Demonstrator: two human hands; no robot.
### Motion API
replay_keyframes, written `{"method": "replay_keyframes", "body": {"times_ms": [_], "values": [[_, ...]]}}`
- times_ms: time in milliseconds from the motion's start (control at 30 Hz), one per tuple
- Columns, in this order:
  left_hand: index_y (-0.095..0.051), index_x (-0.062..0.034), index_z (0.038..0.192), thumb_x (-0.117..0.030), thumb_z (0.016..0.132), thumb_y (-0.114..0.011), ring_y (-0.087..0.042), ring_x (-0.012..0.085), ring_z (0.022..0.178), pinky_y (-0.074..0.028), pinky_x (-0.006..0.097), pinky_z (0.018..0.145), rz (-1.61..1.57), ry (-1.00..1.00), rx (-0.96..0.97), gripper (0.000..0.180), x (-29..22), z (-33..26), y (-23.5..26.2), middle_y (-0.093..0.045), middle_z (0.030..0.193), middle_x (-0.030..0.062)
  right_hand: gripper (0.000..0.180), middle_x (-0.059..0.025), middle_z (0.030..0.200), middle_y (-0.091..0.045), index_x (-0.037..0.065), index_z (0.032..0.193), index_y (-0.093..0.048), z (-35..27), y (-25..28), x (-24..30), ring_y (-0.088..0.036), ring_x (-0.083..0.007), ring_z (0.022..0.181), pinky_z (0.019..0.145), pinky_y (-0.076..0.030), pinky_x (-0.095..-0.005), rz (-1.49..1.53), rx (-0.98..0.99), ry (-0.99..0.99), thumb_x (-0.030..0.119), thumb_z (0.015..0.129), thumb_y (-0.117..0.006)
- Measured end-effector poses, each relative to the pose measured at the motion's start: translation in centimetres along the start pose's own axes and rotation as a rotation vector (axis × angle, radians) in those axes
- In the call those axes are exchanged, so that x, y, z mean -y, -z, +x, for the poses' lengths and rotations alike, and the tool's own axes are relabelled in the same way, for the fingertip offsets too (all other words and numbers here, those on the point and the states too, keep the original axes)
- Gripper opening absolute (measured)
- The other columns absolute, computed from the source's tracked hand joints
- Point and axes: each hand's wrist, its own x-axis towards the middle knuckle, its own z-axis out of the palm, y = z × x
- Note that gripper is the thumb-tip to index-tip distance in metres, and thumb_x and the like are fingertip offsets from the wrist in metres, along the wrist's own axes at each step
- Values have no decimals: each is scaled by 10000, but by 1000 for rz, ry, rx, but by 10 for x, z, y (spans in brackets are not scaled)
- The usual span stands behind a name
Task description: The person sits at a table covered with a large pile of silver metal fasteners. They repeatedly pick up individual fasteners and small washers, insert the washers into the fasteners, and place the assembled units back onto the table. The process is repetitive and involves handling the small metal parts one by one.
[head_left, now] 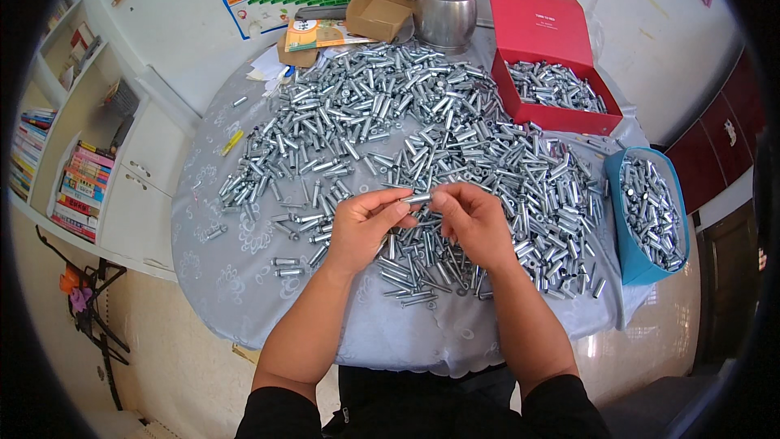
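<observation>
Between my two hands is a silver metal sleeve anchor bolt (419,198), held roughly level above the table. My left hand (361,228) pinches its left part between thumb and fingers. Thumb and forefinger of my right hand (478,223) close on its right end, which they partly hide. Beneath both hands spreads a large loose heap of similar anchor bolts (536,219), with some small washers and nuts among them. A few bolts (286,267) lie apart, left of my left forearm.
A patterned grey cloth (219,276) covers the round table. At the right stand an open red box (561,119) and a blue bin (621,219), both full of bolts. Behind the heap are a metal canister (445,12), a cardboard box (382,16) and books (321,35). A yellow marker (232,142) lies left.
</observation>
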Motion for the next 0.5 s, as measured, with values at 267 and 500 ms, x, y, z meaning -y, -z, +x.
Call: {"method": "replay_keyframes", "body": {"times_ms": [267,500], "values": [[-643,74,1157,-57,937,-629,-705,172,826,-580,262,748,25,10,18,255,2,1,4,-719,976,151,176,-19,864,-657,11,1099,-659,-1,-2,0,-554,-54,607,528,-445,-199,49,10,32,97,947,-635],[-649,63,1149,-69,938,-635,-706,170,800,-574,254,729,39,12,0,250,1,2,3,-720,955,152,169,-23,854,-664,15,1089,-660,0,-2,-1,-558,-53,592,507,-447,-197,1,-9,-4,108,951,-635]]}}
